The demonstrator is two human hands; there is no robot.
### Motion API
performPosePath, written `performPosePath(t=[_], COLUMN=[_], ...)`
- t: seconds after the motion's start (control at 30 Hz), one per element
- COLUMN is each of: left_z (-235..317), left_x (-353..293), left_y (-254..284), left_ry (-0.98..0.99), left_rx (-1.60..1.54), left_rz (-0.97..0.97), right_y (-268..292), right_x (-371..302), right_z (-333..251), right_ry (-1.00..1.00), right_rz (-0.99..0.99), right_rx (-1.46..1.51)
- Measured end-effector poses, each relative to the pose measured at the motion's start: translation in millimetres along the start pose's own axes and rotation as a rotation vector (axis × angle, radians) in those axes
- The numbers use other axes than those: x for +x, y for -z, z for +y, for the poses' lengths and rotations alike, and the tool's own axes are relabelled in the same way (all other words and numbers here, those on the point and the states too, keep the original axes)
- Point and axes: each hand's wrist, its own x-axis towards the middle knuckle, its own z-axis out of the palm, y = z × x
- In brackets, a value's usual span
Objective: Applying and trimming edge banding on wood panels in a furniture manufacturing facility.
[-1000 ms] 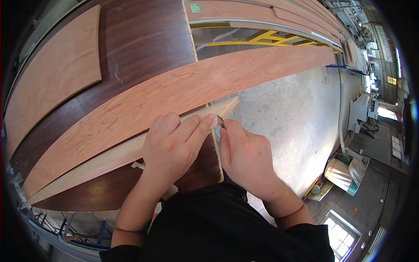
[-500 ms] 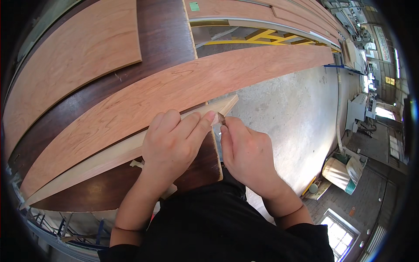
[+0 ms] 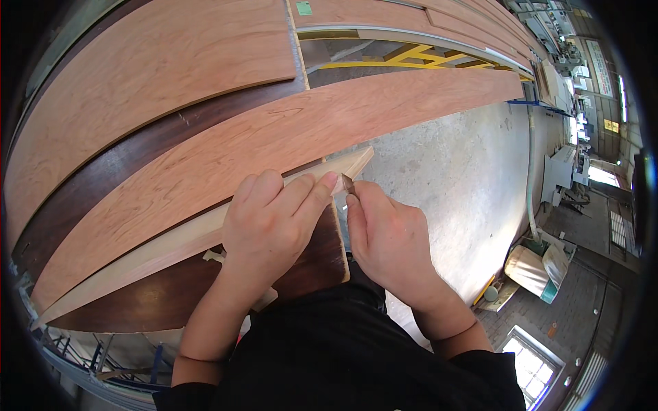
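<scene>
A long pale wooden strip (image 3: pixel 157 248) lies across the dark brown tabletop (image 3: pixel 161 294), its pointed end jutting past the table's right edge. My left hand (image 3: pixel 269 218) is closed over the strip near that end, thumb pressed along its near side. In my right hand (image 3: pixel 392 236) a small flat metal blade (image 3: pixel 348 184) is pinched between thumb and bent forefinger; its edge meets the strip right beside my left thumb. The rest of the tool is hidden in my fist. Beyond the strip runs a long reddish wooden board (image 3: pixel 288 127), with a dark gap between them in places.
A wide wooden panel (image 3: pixel 164 58) lies at the far left of the table. Small pale scraps (image 3: pixel 214 256) are near my left wrist. Further off stand a yellow frame (image 3: pixel 411 56) and stacked reddish boards (image 3: pixel 384 17). Concrete floor (image 3: pixel 445 185) shows to the right.
The wide panel at the far left has slid to the right, now reaching almost to the table's edge; what moved it is not visible. My hands and the blade have barely shifted.
</scene>
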Motion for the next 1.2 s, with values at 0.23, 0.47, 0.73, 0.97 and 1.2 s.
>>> performPosePath(t=[0.23, 0.47, 0.73, 0.97, 1.2], left_z=[-0.4, 1.5, 5.0, 2.4, -1.8], left_x=[0.5, 1.6, 3.2, 4.9, 8.5], left_y=[0.5, -3.3, 1.9, -1.0, -0.7], left_ry=[-0.007, 0.004, 0.011, -0.012, -0.006], left_rx=[0.004, 0.017, 0.027, 0.022, -0.008], left_rz=[-0.009, 0.029, 0.014, 0.046, 0.043], right_y=[-0.6, 0.7, 2.0, 5.1, 2.9], right_x=[0.7, 2.5, -20.1, -5.8, 5.3], right_z=[-1.2, -3.8, 3.8, 6.1, 1.0], right_ry=[0.001, 0.003, -0.025, -0.017, 0.004], right_rz=[0.006, -0.012, 0.005, 0.068, 0.032], right_rx=[-0.036, -0.090, -0.017, 0.052, 0.037])
